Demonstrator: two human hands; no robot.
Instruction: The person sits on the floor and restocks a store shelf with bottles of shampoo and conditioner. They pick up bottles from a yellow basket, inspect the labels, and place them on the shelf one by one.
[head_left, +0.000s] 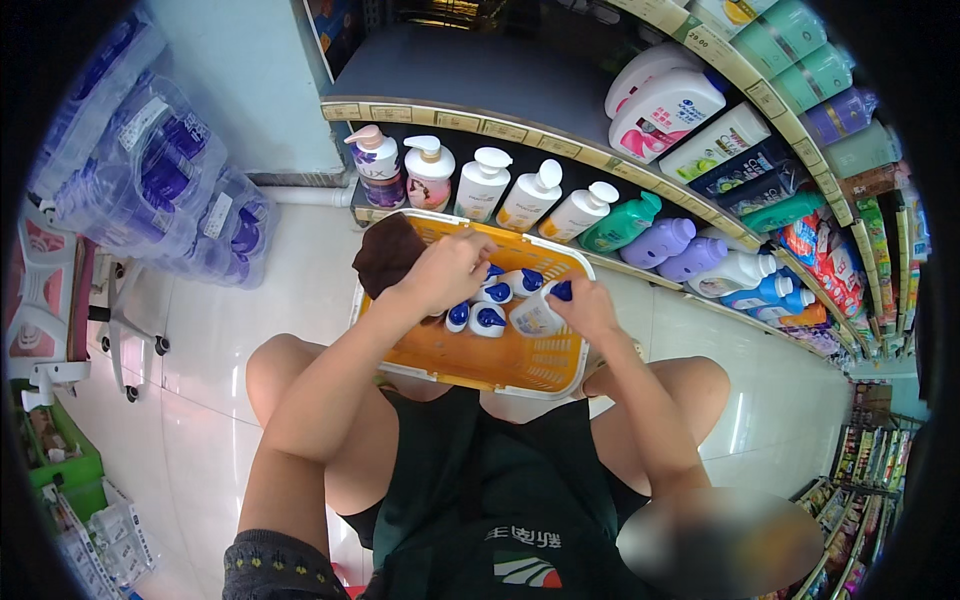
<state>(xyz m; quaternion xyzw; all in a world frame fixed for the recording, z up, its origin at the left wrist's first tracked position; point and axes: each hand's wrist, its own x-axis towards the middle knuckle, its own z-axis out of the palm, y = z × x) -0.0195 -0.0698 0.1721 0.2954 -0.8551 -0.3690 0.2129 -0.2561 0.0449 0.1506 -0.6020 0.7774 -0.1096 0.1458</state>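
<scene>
A yellow plastic basket (442, 358) with a white rim stands between the knees. My right hand (589, 306) grips the blue cap of a white bottle (531, 316), which leans inside the basket at its right. Several more white bottles with blue caps (487, 321) stand upright in the basket's middle. My left hand (454, 271) is above the basket's upper left part, beside these bottles; its fingers are bent, and whether they hold anything cannot be told. A dark brown cloth (388, 255) lies over the basket's upper left corner, next to my left wrist.
Pump bottles (480, 184) and purple bottles (658, 241) line the lower shelf just beyond the basket. Shampoo bottles (667, 116) stand on the shelf above. Shrink-wrapped packs (169, 172) are stacked at the left, near a wheeled chair base (120, 322). A green crate (67, 457) sits lower left.
</scene>
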